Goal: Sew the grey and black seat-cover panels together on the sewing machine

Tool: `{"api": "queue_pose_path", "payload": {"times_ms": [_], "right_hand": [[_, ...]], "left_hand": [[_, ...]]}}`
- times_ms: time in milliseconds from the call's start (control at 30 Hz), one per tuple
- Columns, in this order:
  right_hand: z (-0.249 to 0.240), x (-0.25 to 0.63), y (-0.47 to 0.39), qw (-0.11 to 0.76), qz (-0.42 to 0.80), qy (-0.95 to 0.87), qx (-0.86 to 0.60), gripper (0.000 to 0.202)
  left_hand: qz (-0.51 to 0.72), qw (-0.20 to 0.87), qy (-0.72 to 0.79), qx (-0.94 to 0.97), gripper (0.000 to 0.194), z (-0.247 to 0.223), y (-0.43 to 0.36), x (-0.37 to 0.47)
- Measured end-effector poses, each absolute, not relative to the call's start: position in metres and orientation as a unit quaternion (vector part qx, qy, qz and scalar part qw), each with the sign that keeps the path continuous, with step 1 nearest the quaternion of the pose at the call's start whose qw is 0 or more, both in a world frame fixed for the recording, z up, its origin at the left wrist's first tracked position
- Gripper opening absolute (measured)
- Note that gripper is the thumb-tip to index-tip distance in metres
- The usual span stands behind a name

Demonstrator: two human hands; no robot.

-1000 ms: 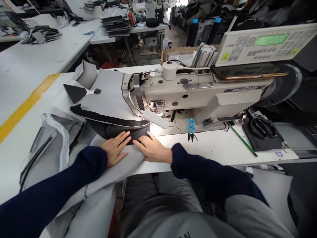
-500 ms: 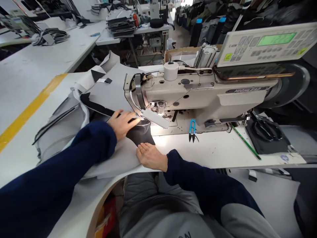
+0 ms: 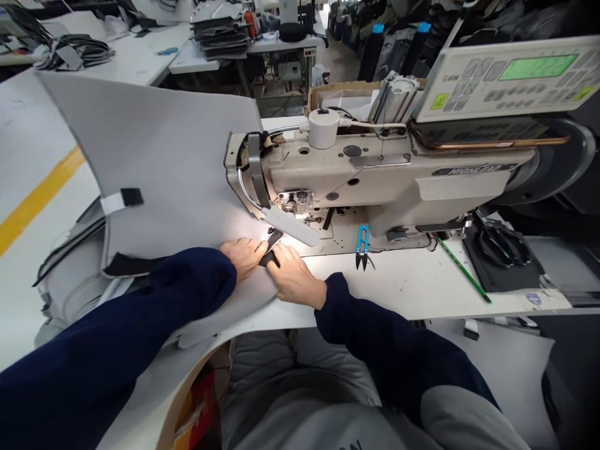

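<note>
The right hand (image 3: 296, 278) had its grip clamped on the black strip (image 3: 268, 257) near the machine (image 3: 347, 178); the left hand (image 3: 242, 256) lay against it, but I couldn't tell its grip. The grey panel (image 3: 178, 169) rose above the surface (image 3: 398, 284), beside the machine.

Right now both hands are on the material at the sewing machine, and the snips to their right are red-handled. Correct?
Colour's wrong: the head view shows blue-handled snips, not red. The rest holds: left hand and right hand on the material at the sewing machine, snips to their right.
</note>
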State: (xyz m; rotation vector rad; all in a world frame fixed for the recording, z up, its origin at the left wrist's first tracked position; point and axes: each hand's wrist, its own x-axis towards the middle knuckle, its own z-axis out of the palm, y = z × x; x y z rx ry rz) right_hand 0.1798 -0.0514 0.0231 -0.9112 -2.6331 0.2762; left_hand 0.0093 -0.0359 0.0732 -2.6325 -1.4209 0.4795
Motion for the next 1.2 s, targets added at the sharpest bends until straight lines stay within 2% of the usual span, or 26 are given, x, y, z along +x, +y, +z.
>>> {"api": "queue_pose_path", "payload": {"times_ms": [100, 233, 400, 500, 633, 800, 933, 1100, 1200], "right_hand": [[0.028, 0.176, -0.042, 0.139, 0.093, -0.946, -0.279, 0.024], [0.035, 0.181, -0.037, 0.090, 0.119, -0.960, -0.236, 0.021], [0.032, 0.191, -0.043, 0.107, 0.171, -0.938, -0.281, 0.024], [0.030, 0.193, -0.042, 0.123, 0.181, -0.926, -0.308, 0.029], [0.036, 0.195, -0.033, 0.076, 0.192, -0.932, -0.299, 0.027], [0.040, 0.196, -0.031, 0.054, 0.132, -0.947, -0.289, 0.024], [0.042, 0.190, -0.037, 0.052, 0.089, -0.951, -0.292, 0.024], [0.043, 0.182, -0.034, 0.052, 0.082, -0.947, -0.307, 0.020], [0.039, 0.180, -0.026, 0.068, 0.092, -0.940, -0.320, 0.025]], "left_hand": [[0.119, 0.058, -0.441, -0.888, 0.042, 0.078, -0.022, 0.012], [0.127, 0.013, -0.487, -0.864, 0.041, 0.089, -0.003, 0.013], [0.093, -0.056, -0.540, -0.835, 0.035, 0.103, 0.009, 0.009], [0.131, -0.046, -0.534, -0.834, 0.034, 0.101, 0.008, 0.016], [0.173, -0.019, -0.498, -0.850, 0.037, 0.094, 0.004, 0.032], [0.214, -0.035, -0.478, -0.851, 0.040, 0.083, 0.007, 0.031], [0.180, -0.035, -0.472, -0.862, 0.040, 0.074, 0.009, 0.019], [0.186, -0.038, -0.467, -0.863, 0.037, 0.075, 0.015, 0.016], [0.148, -0.040, -0.466, -0.871, 0.035, 0.076, 0.017, 0.024]]}}
